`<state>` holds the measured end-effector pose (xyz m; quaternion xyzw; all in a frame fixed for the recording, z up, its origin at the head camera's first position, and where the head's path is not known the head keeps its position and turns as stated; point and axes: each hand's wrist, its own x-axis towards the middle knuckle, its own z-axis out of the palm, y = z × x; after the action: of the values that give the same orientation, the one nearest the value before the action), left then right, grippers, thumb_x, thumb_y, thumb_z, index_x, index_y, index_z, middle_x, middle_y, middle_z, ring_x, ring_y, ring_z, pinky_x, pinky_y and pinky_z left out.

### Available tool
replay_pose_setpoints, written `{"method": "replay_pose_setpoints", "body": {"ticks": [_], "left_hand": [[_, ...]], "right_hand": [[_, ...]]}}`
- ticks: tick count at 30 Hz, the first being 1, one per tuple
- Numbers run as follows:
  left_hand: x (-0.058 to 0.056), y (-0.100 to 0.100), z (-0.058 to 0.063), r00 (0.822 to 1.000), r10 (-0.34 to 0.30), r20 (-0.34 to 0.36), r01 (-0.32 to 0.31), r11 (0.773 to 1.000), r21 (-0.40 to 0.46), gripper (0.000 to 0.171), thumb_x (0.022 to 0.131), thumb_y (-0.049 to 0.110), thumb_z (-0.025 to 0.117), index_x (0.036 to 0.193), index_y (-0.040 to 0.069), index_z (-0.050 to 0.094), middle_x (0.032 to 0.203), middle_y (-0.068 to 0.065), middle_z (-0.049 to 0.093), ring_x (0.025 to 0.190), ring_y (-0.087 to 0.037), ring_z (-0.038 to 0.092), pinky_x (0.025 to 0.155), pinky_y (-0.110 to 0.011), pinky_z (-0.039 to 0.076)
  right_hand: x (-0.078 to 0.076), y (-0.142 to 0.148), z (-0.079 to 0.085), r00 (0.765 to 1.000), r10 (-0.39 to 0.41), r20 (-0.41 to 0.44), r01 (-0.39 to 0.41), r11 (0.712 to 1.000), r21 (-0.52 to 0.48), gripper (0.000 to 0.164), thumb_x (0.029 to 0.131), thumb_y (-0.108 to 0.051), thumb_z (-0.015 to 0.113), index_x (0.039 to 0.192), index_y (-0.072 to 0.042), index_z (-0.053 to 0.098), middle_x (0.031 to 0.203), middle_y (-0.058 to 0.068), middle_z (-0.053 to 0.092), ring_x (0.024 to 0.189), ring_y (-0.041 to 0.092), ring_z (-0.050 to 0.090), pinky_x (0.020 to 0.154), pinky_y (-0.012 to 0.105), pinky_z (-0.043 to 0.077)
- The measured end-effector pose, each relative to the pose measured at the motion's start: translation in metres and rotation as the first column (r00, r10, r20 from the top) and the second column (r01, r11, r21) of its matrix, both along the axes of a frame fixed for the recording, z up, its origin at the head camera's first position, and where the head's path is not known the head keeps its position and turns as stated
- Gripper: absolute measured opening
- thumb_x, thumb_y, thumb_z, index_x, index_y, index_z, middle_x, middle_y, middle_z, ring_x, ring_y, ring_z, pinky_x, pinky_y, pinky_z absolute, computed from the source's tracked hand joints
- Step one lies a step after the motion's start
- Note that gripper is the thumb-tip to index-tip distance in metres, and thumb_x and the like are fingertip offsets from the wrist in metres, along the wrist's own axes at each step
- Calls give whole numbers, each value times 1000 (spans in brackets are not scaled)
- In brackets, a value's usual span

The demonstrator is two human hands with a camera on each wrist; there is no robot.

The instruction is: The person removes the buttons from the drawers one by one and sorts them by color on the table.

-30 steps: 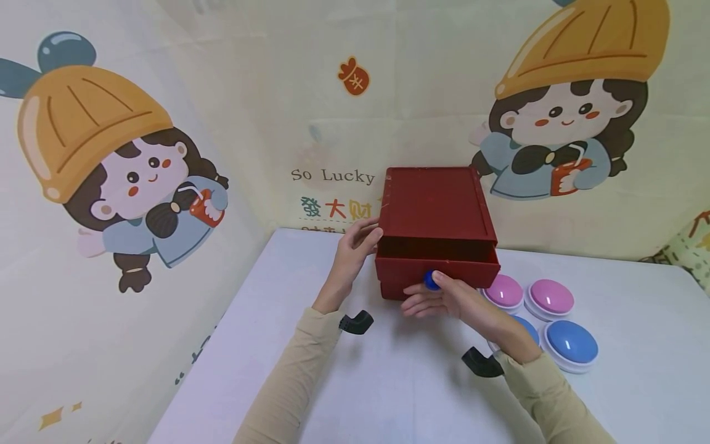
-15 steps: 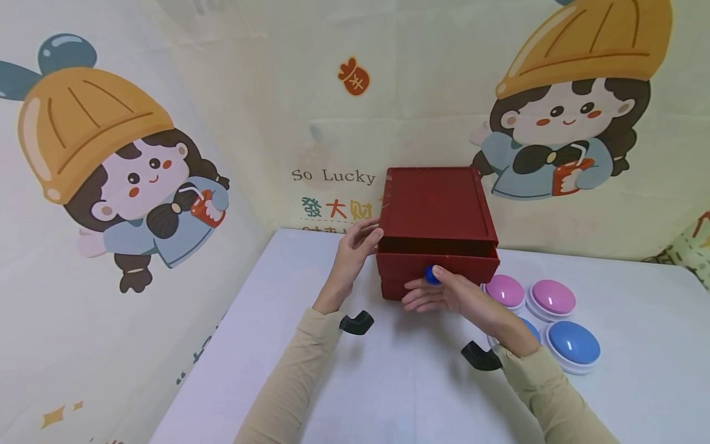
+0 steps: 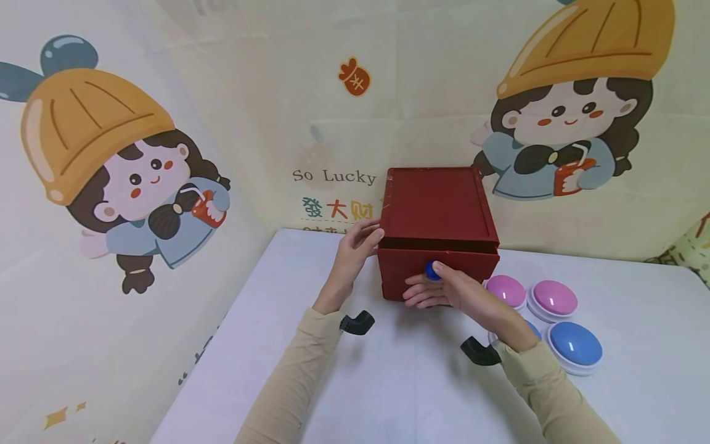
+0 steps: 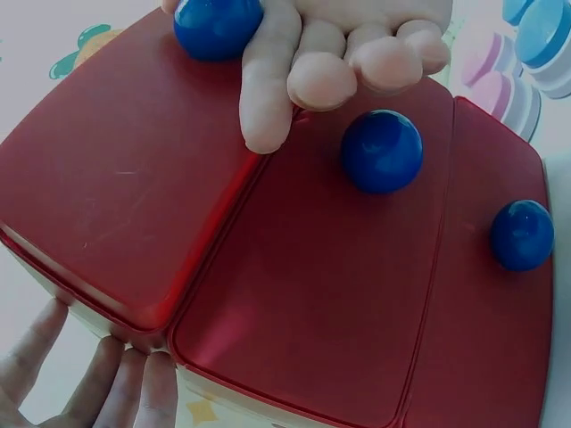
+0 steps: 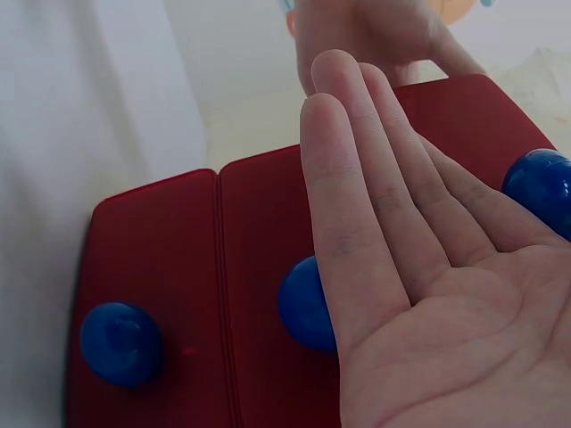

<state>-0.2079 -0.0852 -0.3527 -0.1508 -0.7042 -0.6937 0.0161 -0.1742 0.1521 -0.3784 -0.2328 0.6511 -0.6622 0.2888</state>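
Observation:
A red drawer box stands on the table, its front fitted with blue knobs. Its top drawer is out slightly, leaving a narrow dark gap under the lid. My right hand holds that drawer's blue knob between thumb and index finger, the other fingers stretched out below it. In the right wrist view those fingers look straight and partly cover the middle knob. My left hand rests against the box's left side, its fingertips at the edge in the left wrist view.
Right of the box sit pink push buttons and blue push buttons, one blue partly behind my right wrist. A cartoon-printed cloth hangs behind the white table.
My right hand has moved away from me with the knob, sliding the top drawer inward. The gap beneath the lid has narrowed. My left hand stays at the box's side.

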Motion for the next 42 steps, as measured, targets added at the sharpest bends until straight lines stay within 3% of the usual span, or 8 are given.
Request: {"method": "replay_pose_setpoints", "body": {"ticks": [13,25,28,35,42], "left_hand": [[-16,-1,-23,1000,18,5,-18,1000,20,45,86,41,62,125,22,52,121,-1,55,110,-16,55,89,-36,47],[-13,2,-16,999,37,19,-38,999,23,45,87,36,62,126,16,51,121,-3,55,108,-17,55,87,-35,48],[-11,2,-13,999,31,24,-32,999,20,45,89,32,61,128,12,50,122,-5,54,109,-18,54,88,-35,47],[5,4,7,999,35,20,-35,999,-5,42,91,26,57,127,7,49,122,-9,54,108,-18,55,88,-35,47],[6,5,9,999,31,27,-31,999,-12,42,92,28,57,127,7,48,122,-9,54,108,-17,55,88,-35,47]], "right_hand": [[-4,0,0,999,-43,8,43,999,21,61,99,-46,24,131,1,45,119,16,59,110,30,56,97,43,41],[-7,-1,2,999,-50,2,50,999,9,61,100,-46,23,130,2,45,119,18,59,109,31,57,93,36,45],[-8,-1,2,999,-50,2,50,999,6,61,99,-46,24,130,3,45,119,18,59,110,31,56,94,37,44],[-12,-2,0,999,-43,11,43,999,-23,61,100,-45,24,130,4,44,120,21,58,111,32,55,96,40,42],[-12,-3,2,997,-62,49,65,996,-67,59,100,-42,26,129,5,43,120,22,57,111,35,55,97,44,40]]}}
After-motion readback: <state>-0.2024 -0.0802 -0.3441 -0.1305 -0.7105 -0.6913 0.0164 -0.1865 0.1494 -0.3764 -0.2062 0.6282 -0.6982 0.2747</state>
